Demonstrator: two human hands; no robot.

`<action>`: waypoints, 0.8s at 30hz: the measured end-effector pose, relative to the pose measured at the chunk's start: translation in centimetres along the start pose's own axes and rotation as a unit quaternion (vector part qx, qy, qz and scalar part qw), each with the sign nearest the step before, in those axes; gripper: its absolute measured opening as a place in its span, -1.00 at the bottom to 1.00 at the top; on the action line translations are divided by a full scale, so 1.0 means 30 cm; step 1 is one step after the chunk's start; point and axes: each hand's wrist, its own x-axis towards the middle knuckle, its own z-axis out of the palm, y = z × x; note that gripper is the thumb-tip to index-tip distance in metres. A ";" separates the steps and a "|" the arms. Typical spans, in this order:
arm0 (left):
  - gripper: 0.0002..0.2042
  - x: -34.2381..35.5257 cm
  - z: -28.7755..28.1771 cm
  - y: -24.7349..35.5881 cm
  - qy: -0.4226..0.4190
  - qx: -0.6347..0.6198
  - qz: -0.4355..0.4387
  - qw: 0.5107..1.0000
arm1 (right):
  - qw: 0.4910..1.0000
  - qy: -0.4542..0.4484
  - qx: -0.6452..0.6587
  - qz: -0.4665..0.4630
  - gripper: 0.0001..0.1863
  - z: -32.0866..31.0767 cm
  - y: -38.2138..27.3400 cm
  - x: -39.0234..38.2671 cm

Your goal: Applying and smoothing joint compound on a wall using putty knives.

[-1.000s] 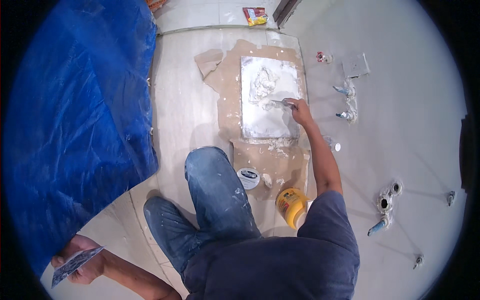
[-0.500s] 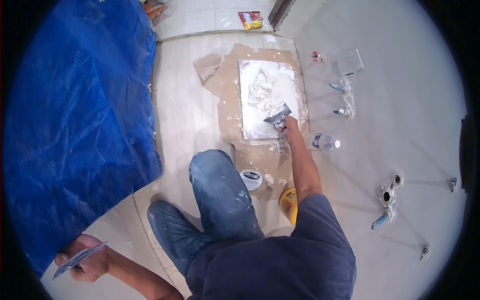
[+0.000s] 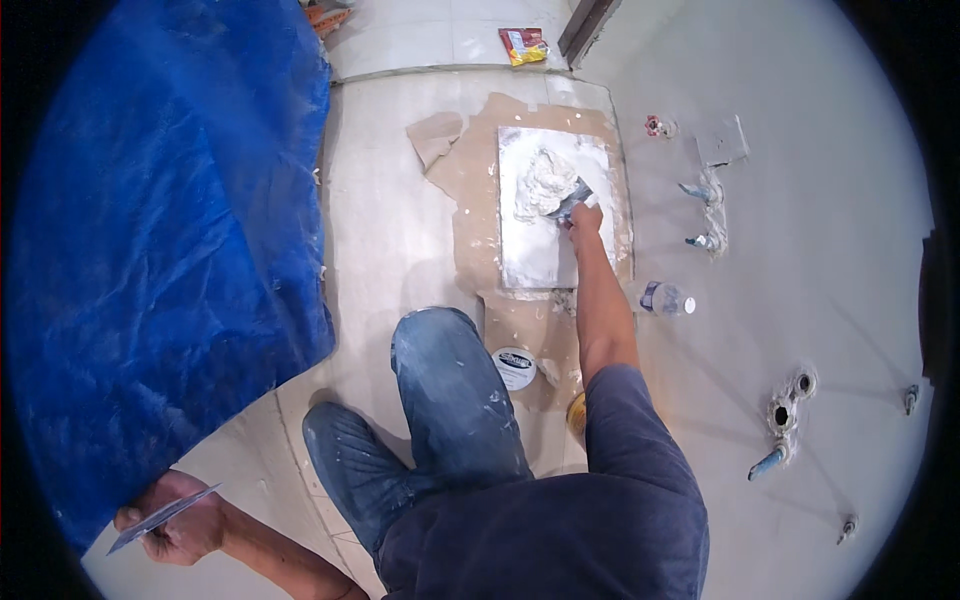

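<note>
My right hand (image 3: 587, 217) is closed round a putty knife (image 3: 572, 200). Its metal blade presses against a heap of white putty (image 3: 546, 180) on a white rectangular board (image 3: 540, 260). The board lies on brown paper (image 3: 477, 235) smeared with putty. Far off at the lower left, my left hand (image 3: 190, 525) grips a thin flat scraper (image 3: 165, 517), seen nearly edge-on. That hand is close to the lower edge of a blue tarp (image 3: 170, 260); whether it touches the tarp, I cannot tell.
Right of the board stand a clear plastic bottle (image 3: 667, 298) and a wall with pipe stubs (image 3: 768, 463) and a red valve (image 3: 655, 126). Near my knee lies a round white lid (image 3: 514, 368); my arm partly hides a yellow tub (image 3: 577, 415). A red-yellow packet (image 3: 523, 46) lies beyond.
My right hand has moved the putty knife away from me, gathering the loose putty into one heap. My left hand has barely moved. The whole view has shifted slightly.
</note>
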 end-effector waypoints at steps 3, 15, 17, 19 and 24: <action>-0.85 -0.002 -0.002 0.004 -0.021 -0.002 -0.003 1.000 | 0.991 0.002 0.130 0.034 -0.62 -0.009 -0.001 0.046; -0.71 0.043 -0.146 -0.032 -0.085 -0.002 0.019 0.996 | 0.995 -0.055 0.063 -0.060 -0.72 -0.190 -0.018 0.021; -0.71 0.047 -0.148 -0.032 -0.042 -0.030 -0.005 0.999 | 0.989 -0.019 -0.034 -0.140 -0.73 -0.207 -0.045 0.037; -0.71 0.052 -0.147 -0.032 -0.008 -0.059 -0.031 0.998 | 0.917 0.036 -0.246 -0.313 -0.70 -0.199 -0.098 0.044; -0.70 0.058 -0.147 -0.027 -0.020 0.004 0.001 1.000 | 0.782 0.043 -0.499 -0.372 -0.60 -0.045 -0.300 0.006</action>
